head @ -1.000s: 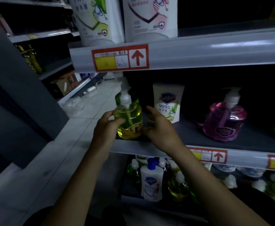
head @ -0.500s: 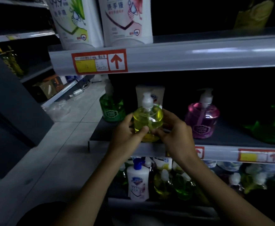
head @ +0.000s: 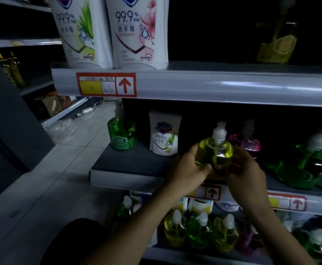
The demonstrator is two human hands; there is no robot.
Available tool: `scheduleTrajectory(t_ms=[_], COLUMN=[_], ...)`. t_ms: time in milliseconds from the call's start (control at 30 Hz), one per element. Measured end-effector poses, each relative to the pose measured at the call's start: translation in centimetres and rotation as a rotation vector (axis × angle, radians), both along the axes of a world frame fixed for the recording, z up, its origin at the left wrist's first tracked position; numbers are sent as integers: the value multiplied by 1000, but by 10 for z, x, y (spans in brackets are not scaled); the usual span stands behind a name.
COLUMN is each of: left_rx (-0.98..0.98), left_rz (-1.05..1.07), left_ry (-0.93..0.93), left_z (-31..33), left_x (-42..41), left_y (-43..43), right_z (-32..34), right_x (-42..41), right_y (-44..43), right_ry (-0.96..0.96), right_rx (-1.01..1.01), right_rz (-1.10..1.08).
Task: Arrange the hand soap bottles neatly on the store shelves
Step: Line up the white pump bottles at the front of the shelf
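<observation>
A yellow pump bottle of hand soap (head: pixel 214 152) is upright at the front of the middle shelf (head: pixel 129 163). My left hand (head: pixel 189 169) grips its left side and my right hand (head: pixel 244 171) its right side. Just behind it stands a pink pump bottle (head: pixel 249 144), partly hidden. Further left on the same shelf are a white refill pouch (head: pixel 165 136) and a green pump bottle (head: pixel 122 133). A large green bottle (head: pixel 305 165) leans at the right.
Two big white refill pouches (head: pixel 110 31) stand on the upper shelf (head: pixel 213 85). The lower shelf holds several yellow and green pump bottles (head: pixel 200 230). To the left lie a tiled aisle floor (head: pixel 41 188), a plastic bag and a cardboard box.
Both hands have carried the yellow bottle to the right along the middle shelf, from beside the green bottle, past the white pouch, to in front of the pink bottle.
</observation>
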State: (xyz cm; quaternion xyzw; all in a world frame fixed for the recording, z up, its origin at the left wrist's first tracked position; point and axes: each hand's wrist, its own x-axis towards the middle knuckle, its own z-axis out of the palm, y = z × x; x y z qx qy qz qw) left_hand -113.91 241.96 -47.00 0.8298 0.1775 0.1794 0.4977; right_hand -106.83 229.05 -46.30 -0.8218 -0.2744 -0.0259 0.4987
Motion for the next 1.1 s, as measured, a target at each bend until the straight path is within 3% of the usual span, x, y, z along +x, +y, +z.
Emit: scheduleTrajectory(t_ms=[133,200,267,333,400,533,700,1100], left_rx=[115,249,278,178,67,-131,-305,-148], left_rz=[-68,120,443,726,825,636,426,293], left_ry=[-24,-172,-329,-449,-446,-222,-223,-144], left_z=[18,32,42,48,42,5,3,11], left_x=[-21,-44,-64,-81,-89,-88,-85,-138], left_y=[16,43,81,125,165,205,212,194], right_z=[20,40,55,55,46,19,-2,-3], right_x=[-5,-21,-36,-45,-55,-76,-71,-83], right_y=[2,12,31,60,97,168,211,195], right_ry=[-140,-246,-260,-214,-114,-3,43,-32], right_rx=[22,117,166,126,41,-32,-48,21], right_rz=[-114,-88,31,196,339,495,480,395])
